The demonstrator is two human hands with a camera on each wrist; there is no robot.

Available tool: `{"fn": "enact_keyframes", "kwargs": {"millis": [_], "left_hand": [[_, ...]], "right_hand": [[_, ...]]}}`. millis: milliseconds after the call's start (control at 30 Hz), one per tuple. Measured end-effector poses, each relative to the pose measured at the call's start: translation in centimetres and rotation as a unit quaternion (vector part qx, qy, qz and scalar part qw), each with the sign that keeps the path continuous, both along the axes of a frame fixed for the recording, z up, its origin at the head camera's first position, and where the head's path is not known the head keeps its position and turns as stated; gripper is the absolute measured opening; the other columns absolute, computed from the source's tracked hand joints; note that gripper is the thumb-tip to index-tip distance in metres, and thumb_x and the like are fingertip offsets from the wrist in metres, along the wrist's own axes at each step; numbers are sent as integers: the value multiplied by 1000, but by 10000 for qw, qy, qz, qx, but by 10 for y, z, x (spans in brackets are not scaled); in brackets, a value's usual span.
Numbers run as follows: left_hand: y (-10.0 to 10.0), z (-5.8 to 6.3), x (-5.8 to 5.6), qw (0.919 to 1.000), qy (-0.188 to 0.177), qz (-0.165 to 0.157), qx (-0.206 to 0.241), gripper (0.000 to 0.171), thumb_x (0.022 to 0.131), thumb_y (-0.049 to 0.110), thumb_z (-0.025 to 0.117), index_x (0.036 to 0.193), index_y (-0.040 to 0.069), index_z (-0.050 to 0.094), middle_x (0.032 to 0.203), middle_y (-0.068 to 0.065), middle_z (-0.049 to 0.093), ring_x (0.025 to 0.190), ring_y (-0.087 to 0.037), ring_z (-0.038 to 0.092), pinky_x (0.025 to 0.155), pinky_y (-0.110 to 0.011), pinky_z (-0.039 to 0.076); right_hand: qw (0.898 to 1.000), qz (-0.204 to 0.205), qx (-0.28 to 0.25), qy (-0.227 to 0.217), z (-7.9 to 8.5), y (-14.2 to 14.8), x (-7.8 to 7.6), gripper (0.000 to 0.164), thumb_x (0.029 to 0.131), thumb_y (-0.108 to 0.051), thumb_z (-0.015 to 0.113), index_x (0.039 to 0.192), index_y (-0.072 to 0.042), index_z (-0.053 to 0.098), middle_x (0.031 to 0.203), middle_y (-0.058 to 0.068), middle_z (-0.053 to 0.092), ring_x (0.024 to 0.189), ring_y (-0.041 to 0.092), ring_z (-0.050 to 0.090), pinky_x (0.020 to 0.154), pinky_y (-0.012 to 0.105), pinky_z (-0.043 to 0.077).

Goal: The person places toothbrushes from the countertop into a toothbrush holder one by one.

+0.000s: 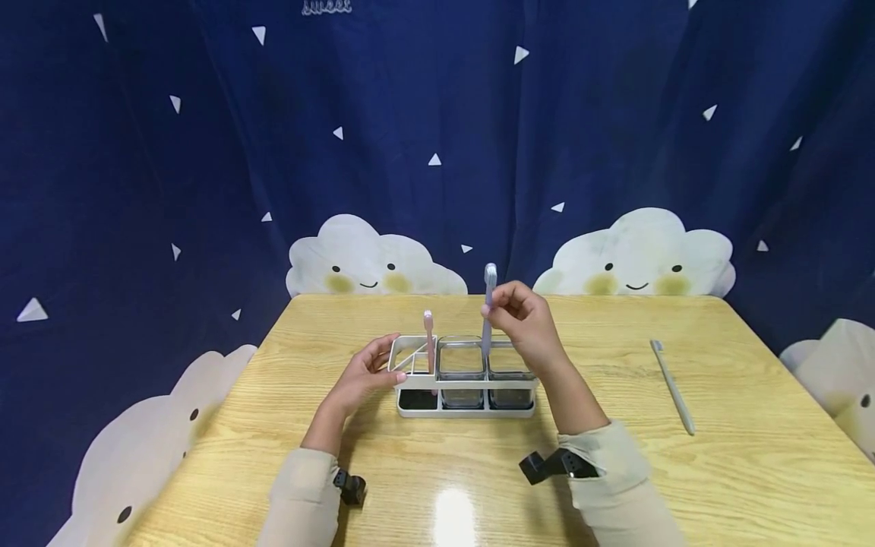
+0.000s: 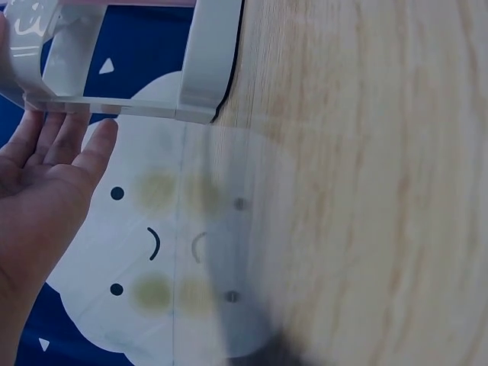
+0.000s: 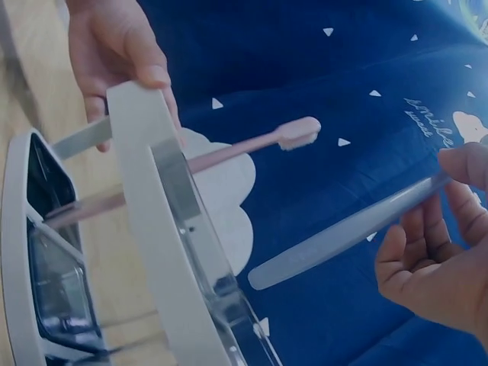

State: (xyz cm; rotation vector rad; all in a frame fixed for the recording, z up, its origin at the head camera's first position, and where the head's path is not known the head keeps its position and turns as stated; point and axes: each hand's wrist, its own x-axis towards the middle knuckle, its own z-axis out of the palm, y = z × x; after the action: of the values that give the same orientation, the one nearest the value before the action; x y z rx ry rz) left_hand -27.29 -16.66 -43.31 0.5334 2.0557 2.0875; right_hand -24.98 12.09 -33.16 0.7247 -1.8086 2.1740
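A white toothbrush holder (image 1: 472, 385) with two tiers stands on the table. My left hand (image 1: 361, 381) grips its left end, thumb on the front rim and fingers round the side and back; the left wrist view shows those fingertips at the rim. A pink toothbrush (image 1: 429, 327) stands bristles up in the holder's divided left section. Between thumb and fingers, my right hand (image 1: 528, 323) pinches a pale lavender toothbrush (image 3: 343, 235), head up. Its handle end points down over the two clear cups (image 1: 461, 374) in the holder, and in the right wrist view that end is above the rim.
A grey-green toothbrush (image 1: 673, 391) lies on the wooden table (image 1: 752, 456) to the right. Behind the table hangs a dark blue curtain (image 1: 437, 91) with clouds and white triangles. Black wrist cameras (image 1: 352, 488) sit on both sleeves.
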Motion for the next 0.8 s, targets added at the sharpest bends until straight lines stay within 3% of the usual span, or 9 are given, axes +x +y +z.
{"fn": "enact_keyframes", "kwargs": {"millis": [300,567,800], "left_hand": [[0,-1,-1,9996,201,49,-195,73,77,1,73,140,2,36,135,-19,43,124,-35,40,94,-31,42],[0,-1,-2,9996,197,45,-175,71,78,-4,70,140,1,36,135,-21,43,124,-36,40,94,-30,42],[0,-1,-1,9996,207,48,-184,72,77,-3,71,140,1,35,135,-21,43,125,-37,39,95,-31,41]], "right_hand": [[9996,177,54,195,-3,-17,-4,9,86,6,59,91,2,53,79,4,54,72,13,52,66,23,50],[9990,217,297,238,-4,-28,-5,11,90,0,55,98,4,48,80,6,50,72,16,50,62,25,47],[9991,266,212,252,-5,-40,-6,15,89,4,55,102,4,47,83,6,51,71,15,50,61,24,48]]}}
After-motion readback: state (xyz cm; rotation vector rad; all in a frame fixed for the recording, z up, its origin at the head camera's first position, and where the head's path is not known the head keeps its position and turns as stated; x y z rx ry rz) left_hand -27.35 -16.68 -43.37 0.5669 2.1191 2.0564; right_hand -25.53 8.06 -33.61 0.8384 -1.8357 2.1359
